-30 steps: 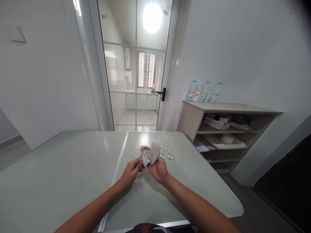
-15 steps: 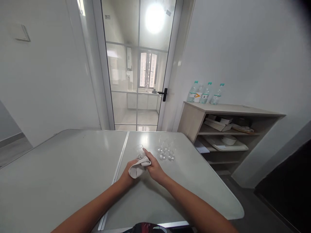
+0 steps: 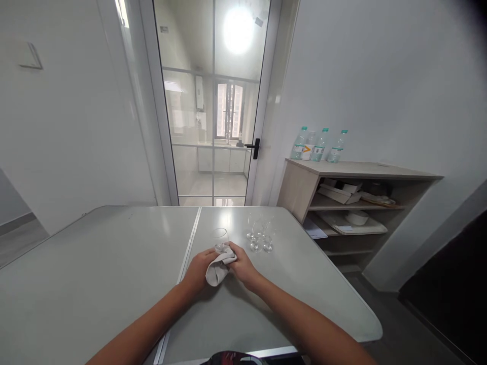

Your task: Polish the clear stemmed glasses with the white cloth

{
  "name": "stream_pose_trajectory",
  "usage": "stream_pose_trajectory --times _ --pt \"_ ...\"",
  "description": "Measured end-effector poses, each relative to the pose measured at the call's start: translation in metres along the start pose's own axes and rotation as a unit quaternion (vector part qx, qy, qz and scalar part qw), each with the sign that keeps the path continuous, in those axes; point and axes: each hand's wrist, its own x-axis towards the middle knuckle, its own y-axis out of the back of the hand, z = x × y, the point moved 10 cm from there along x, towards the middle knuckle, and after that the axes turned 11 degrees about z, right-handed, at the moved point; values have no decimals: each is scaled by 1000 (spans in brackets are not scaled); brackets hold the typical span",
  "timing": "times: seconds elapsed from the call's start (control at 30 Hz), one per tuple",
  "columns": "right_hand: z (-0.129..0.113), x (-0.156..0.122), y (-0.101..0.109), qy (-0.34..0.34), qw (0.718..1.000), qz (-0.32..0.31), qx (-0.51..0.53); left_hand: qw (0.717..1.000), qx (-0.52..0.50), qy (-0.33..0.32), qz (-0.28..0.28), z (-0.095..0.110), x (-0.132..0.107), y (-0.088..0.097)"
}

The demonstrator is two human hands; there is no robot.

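Note:
A clear stemmed glass [image 3: 220, 236] stands upright between my hands over the grey table [image 3: 95, 263]. A crumpled grey cloth [image 3: 218, 265] is wrapped round its lower part. My left hand [image 3: 198, 271] is closed round the base of the glass from the left. My right hand [image 3: 242, 266] is closed on the cloth from the right and presses it against the stem. The stem and foot are hidden by cloth and fingers. Three more clear glasses [image 3: 259, 234] stand together just beyond my right hand.
A seam [image 3: 189, 246] splits the tabletop down the middle. Behind it is a glass door with a black handle [image 3: 253, 147]. At the right stands a wooden shelf unit [image 3: 342, 203] with water bottles [image 3: 318, 144] on top and trays inside.
A second ago the glass lay tilted in my hands with the cloth bunched over it. Now it is upright, the cloth is lower, round the stem, and both hands have dropped toward the table.

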Motion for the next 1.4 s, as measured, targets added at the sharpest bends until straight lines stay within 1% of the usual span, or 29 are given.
stream_pose_trajectory --times 0.1,0.13,0.17,0.23,0.3,0.33,0.37,0.4,0.47,0.53,0.57,0.63,0.7,0.73,0.77,0.83,0.9,0.97,1.0,1.03,1.07,1.1,1.13,1.17,1.2,1.23,1.27,1.3,1.4 --pt "-5 4 9 0 1000 10 0 999 -38 -37 -1 15 -1 -2" --pt "-6 5 13 -2 1000 18 1 998 -43 -42 8 19 -1 0" --pt "-7 7 17 -8 1000 27 5 998 -47 -40 30 20 0 5" --pt "-5 8 22 -34 998 35 27 992 -54 -12 114 17 1 24" --pt "0 4 15 -75 995 0 58 977 -58 24 205 10 -1 47" --pt "3 1 8 -100 992 -31 74 971 -57 34 230 8 -1 54" --pt "7 -4 0 -128 986 -65 87 969 -54 38 237 7 -1 58" --pt "10 -10 -8 -156 978 -99 97 971 -49 39 230 6 0 58" --pt "14 -21 -19 -195 963 -155 100 979 -50 41 195 6 2 54" --pt "15 -27 -25 -206 955 -191 90 984 -72 39 157 8 3 48" --pt "14 -28 -25 -198 956 -201 79 986 -85 34 141 9 2 45" --pt "8 -26 -23 -147 966 -212 28 987 -96 9 126 16 2 42" --pt "-1 -22 -20 -59 975 -207 -59 988 -86 -23 129 22 1 43" --pt "-5 -21 -19 -11 974 -198 -110 988 -78 -32 132 24 1 43" --pt "-9 -20 -18 31 970 -184 -158 988 -71 -32 135 24 2 43" --pt "-14 -19 -18 94 954 -147 -243 988 -62 -10 142 20 4 43" --pt "-20 -20 -19 150 928 -111 -323 985 -58 23 159 14 5 46" --pt "-26 -21 -21 189 904 -87 -374 982 -59 45 177 8 5 49" --pt "-27 -22 -21 193 901 -82 -379 980 -62 49 181 7 4 50" --pt "-27 -21 -20 182 909 -80 -367 980 -67 49 182 7 4 50" --pt "-26 -20 -19 156 925 -82 -337 980 -72 46 179 6 4 49" --pt "-21 -19 -18 112 947 -89 -288 981 -79 41 174 7 3 48" --pt "-14 -19 -17 49 969 -103 -221 981 -86 38 168 7 3 47" --pt "-4 -20 -18 -22 982 -121 -146 981 -97 39 163 6 2 46" --pt "5 -23 -21 -90 983 -139 -77 980 -110 45 159 5 2 45" --pt "11 -26 -23 -143 978 -153 -23 978 -125 53 157 3 1 44" --pt "16 -28 -24 -178 971 -161 10 976 -140 61 156 1 1 44" --pt "18 -29 -24 -194 967 -164 23 974 -150 68 157 0 0 43" --pt "18 -26 -22 -181 970 -160 10 975 -138 66 159 0 1 43"
